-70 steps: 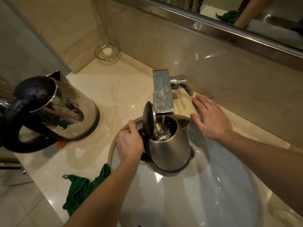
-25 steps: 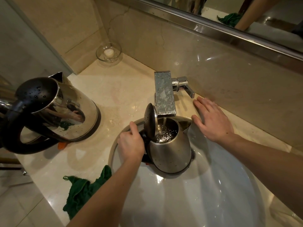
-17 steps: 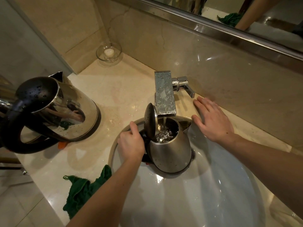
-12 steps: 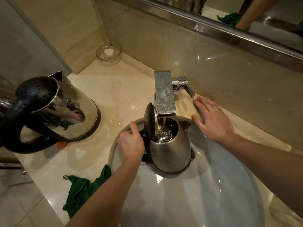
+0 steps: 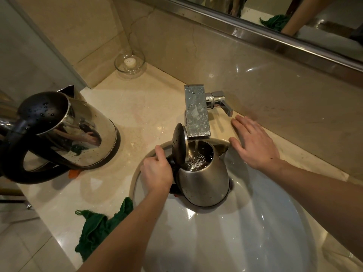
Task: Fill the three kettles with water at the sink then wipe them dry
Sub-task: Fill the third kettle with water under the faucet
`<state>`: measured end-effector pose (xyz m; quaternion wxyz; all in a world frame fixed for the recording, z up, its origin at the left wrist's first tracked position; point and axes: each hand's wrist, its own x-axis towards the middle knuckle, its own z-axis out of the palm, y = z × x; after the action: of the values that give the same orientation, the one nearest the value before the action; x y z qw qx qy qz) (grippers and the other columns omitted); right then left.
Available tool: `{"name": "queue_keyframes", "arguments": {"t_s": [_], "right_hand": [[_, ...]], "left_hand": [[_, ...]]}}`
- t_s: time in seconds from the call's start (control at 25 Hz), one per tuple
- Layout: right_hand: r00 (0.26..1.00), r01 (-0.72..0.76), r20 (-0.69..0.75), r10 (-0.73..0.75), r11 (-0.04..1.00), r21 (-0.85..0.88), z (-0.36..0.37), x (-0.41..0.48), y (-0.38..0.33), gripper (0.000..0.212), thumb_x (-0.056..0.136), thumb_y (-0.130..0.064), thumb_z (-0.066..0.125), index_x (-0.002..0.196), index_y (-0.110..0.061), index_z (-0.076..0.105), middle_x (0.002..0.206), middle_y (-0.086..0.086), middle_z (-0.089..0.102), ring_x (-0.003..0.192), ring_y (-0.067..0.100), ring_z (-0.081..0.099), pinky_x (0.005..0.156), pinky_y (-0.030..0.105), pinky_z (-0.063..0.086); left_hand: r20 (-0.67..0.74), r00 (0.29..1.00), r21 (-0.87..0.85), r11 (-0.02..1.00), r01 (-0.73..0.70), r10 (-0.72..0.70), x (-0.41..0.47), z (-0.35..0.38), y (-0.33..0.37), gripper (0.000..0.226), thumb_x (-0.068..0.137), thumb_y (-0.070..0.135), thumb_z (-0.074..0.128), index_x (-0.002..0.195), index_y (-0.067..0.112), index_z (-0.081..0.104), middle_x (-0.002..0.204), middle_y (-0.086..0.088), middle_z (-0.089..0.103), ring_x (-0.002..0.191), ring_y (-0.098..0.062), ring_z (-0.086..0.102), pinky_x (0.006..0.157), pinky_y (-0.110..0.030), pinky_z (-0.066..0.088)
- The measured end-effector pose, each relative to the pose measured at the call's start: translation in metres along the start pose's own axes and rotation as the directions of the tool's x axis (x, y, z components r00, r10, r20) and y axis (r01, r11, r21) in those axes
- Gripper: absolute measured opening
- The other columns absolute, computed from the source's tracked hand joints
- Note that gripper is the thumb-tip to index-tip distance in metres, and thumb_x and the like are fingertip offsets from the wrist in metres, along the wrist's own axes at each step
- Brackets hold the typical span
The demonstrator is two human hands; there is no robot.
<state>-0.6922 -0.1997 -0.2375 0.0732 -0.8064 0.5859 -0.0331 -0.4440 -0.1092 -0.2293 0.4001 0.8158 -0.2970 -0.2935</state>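
- Kettle (image 5: 204,185) of brushed steel stands upright inside the white basin (image 5: 245,232), right under the faucet (image 5: 196,112), its spout pointing to two o'clock.
- Its lid (image 5: 179,143) is flipped up on edge at the kettle's eleven o'clock, just beside the faucet's mouth.
- Water (image 5: 197,144) runs in a thin stream straight into the open top, and the surface inside is bubbling.
- At the kettle's nine o'clock the left hand (image 5: 157,171) is wrapped round the black handle (image 5: 172,190), thumb up on top.
- Over at two o'clock, the right hand (image 5: 255,144) lies flat on the counter (image 5: 137,107) at the basin's rim, fingers straight and grasping nothing, fingertips near the faucet lever (image 5: 222,103) but apart from it.
- Out at ten o'clock, well apart, a second kettle (image 5: 84,130) sits on the counter: mirror-bright body, black lid down and beaded with drops.
- Down at seven o'clock, a green cloth (image 5: 98,226) lies crumpled at the counter's front edge, partly hidden by the left forearm.
- Far off at eleven o'clock, a glass dish (image 5: 129,62) sits in the corner with something small and white in it.
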Motion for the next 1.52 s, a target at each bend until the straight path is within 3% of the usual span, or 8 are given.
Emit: {"name": "queue_keyframes", "arguments": {"t_s": [1.52], "right_hand": [[1.000, -0.021, 0.021, 0.020, 0.999, 0.045, -0.0026, -0.0017, -0.0021, 0.060, 0.101, -0.050, 0.030, 0.154, -0.025, 0.022, 0.161, -0.001, 0.022, 0.149, 0.018, 0.013, 0.118, 0.031, 0.003]], "left_hand": [[0.001, 1.000, 0.018, 1.000, -0.017, 0.017, -0.0005, -0.0013, -0.0016, 0.057, 0.100, 0.043, 0.034, 0.050, 0.016, 0.043, 0.047, -0.001, 0.040, 0.043, -0.017, 0.037, 0.049, -0.033, 0.040]]}}
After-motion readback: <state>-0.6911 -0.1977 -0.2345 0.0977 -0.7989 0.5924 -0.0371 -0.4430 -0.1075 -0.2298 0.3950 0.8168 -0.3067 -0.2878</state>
